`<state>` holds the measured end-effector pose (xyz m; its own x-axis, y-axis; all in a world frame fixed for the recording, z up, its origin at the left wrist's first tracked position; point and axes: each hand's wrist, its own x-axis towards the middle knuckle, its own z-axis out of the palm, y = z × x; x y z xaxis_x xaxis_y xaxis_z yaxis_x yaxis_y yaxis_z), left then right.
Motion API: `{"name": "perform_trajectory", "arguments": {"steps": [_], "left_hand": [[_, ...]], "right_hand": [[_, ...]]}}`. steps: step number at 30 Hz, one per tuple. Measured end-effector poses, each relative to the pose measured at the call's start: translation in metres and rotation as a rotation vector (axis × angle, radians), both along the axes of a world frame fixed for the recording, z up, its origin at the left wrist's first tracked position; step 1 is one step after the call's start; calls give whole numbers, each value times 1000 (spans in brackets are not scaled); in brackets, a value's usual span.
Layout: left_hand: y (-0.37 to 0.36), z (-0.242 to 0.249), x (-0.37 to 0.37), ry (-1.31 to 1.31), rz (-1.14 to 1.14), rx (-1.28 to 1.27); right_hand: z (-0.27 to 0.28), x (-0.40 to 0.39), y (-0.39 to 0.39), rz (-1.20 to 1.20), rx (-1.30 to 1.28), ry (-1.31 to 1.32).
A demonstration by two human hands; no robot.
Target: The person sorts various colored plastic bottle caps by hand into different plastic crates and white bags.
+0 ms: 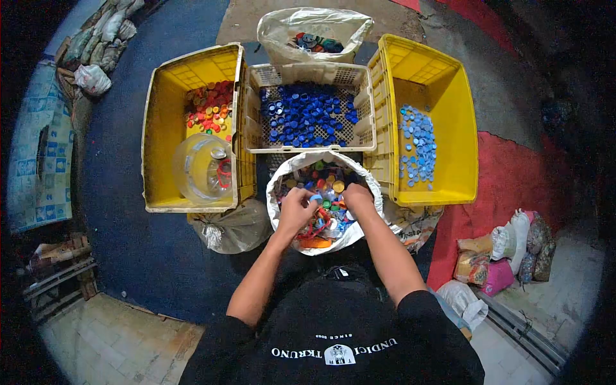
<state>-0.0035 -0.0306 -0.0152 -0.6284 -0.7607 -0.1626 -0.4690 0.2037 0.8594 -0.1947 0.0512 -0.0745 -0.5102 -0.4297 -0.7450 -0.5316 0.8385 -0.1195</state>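
Observation:
A white sack (282, 165) stands open in front of me, filled with mixed bottle caps (328, 204) in many colours. Over its left side, my left hand (297, 208) pinches a light blue bottle cap (315, 199). My right hand (358, 197) reaches into the right side of the sack with its fingers curled down among the caps. Whatever those fingers grip, if anything, is hidden from view. An orange piece (314, 243) and red rings lie near the sack's front rim.
Behind the sack, a white crate (310, 149) holds dark blue caps. The left yellow crate (160, 128) contains red and orange caps and a clear plastic jug (196, 168); the right yellow crate (457, 128) contains light blue caps. Another sack (273, 32) stands at the back.

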Motion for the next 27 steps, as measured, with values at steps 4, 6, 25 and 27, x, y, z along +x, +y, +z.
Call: {"name": "perform_trajectory", "arguments": {"steps": [4,6,25,27], "left_hand": [[5,6,15,54,39,168],[6,-9,22,77,32,204],[-3,-24,9,242,333,1371],[2,-39,13,285,175,1268]], "right_hand": [[1,-3,-11,37,121,-110],[-10,-5,-5,47,107,-94],[49,90,55,-674,-1152,-312],[67,98,54,-593,-1117,-323]]}}
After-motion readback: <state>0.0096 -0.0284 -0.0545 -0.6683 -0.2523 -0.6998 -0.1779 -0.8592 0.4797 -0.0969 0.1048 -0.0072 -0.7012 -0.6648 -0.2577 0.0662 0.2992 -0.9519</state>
